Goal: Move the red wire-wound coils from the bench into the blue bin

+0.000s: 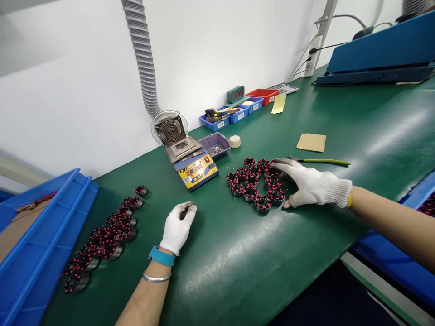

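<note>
My left hand (pixel 177 227), in a white glove, rests on the green mat with its fingers curled over a small dark part (pixel 186 208). My right hand (pixel 307 182), also gloved, lies flat with fingers spread against the right side of a cluster of several black coils with red windings (pixel 253 183); its fingertips touch the far coils. A longer row of the same coils (pixel 107 235) lies to the left of my left hand. A solder pot with a yellow and blue front panel (pixel 194 166) stands between the two groups, farther back.
A blue bin (pixel 41 235) sits at the left edge, another blue tray (pixel 418 199) at the right. A ribbed extraction hose with a fan (pixel 169 129) hangs behind the solder pot. Small blue and red parts trays (pixel 234 111), a cardboard piece (pixel 311 142) and green-handled tweezers (pixel 321 161) lie farther back.
</note>
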A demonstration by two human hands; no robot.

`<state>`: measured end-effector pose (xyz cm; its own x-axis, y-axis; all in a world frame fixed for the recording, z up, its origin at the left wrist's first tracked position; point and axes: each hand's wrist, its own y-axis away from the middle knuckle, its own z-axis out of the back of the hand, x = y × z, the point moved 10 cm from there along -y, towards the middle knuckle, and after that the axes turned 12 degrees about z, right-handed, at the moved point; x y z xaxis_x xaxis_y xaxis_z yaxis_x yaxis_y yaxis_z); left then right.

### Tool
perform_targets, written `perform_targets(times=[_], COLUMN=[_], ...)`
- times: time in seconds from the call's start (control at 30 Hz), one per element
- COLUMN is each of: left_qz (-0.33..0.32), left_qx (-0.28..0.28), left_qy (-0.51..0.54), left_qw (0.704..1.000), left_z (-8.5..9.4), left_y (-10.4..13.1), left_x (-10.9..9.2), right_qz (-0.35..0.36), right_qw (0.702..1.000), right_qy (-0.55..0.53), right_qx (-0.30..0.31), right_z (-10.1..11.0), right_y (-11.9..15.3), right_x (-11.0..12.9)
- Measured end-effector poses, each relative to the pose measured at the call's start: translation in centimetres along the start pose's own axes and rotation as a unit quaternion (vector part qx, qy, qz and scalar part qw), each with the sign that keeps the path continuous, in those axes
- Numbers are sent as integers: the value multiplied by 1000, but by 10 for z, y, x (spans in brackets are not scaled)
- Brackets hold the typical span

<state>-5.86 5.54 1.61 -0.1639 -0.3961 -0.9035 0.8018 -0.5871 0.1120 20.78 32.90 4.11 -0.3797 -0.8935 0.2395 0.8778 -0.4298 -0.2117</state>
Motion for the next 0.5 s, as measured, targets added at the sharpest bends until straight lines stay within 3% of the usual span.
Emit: perform_targets(times=[0.13,0.33,0.5], left_qz=[-11,-2,1], left_qx=[-4,-1,-6], left_qy=[-19,-12,-15], left_qw=[1000,1000,1000], left_z=[1,0,1], left_y=[1,1,0], left_x=[-1,-1,0], right_qz=[20,-104,-124], right_qw=[998,994,990], right_qy=[0,18,20], right_qx=[57,33,62], right_z=[-18,-17,-20], right_y=[-7,7,0], right_x=[16,22,29])
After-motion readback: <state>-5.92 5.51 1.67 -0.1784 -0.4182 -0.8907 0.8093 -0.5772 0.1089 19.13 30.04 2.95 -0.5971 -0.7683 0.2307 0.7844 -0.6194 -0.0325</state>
